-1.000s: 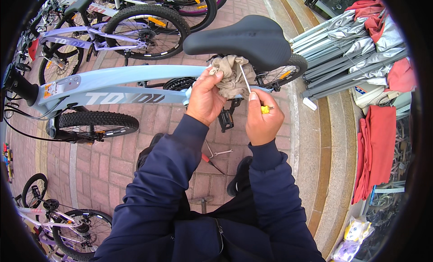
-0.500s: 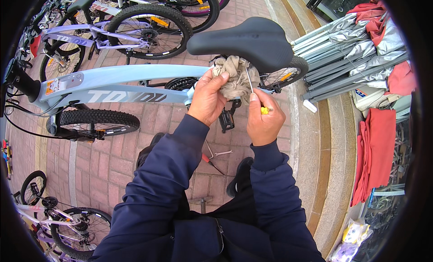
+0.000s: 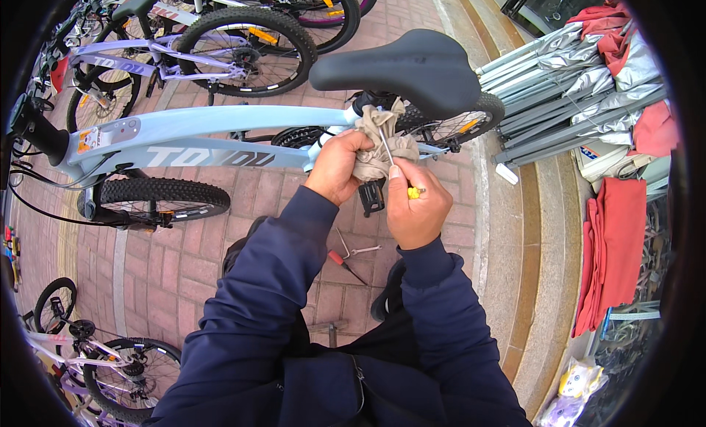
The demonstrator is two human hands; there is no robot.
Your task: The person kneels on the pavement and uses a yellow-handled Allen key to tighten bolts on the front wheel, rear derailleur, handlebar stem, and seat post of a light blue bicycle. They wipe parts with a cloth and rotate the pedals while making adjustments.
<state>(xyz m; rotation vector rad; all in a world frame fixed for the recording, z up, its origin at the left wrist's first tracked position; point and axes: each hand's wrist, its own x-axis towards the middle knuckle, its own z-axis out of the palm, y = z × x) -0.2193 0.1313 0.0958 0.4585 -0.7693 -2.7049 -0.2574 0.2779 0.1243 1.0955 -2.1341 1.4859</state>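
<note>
My left hand (image 3: pixel 337 165) grips a crumpled beige rag (image 3: pixel 379 142) held against the seat post area of a light blue bicycle frame (image 3: pixel 213 137), just below the black saddle (image 3: pixel 408 67). My right hand (image 3: pixel 418 205) holds a screwdriver (image 3: pixel 396 162) with a yellow handle; its thin metal shaft points up into the rag. The two hands are close together, nearly touching. A black pedal (image 3: pixel 371 198) shows below the rag.
Pliers with red handles (image 3: pixel 346 256) lie on the brick paving below my hands. Other bicycles (image 3: pixel 235 41) stand at the back and at the lower left (image 3: pixel 95 353). Folded silver canopy frames (image 3: pixel 581 81) and red cloth (image 3: pixel 614 250) lie beyond a stone kerb (image 3: pixel 515 265) at the right.
The rag has been bunched up tighter under the saddle. The screwdriver shaft has swung more upright into the rag, and both hands have shifted only slightly.
</note>
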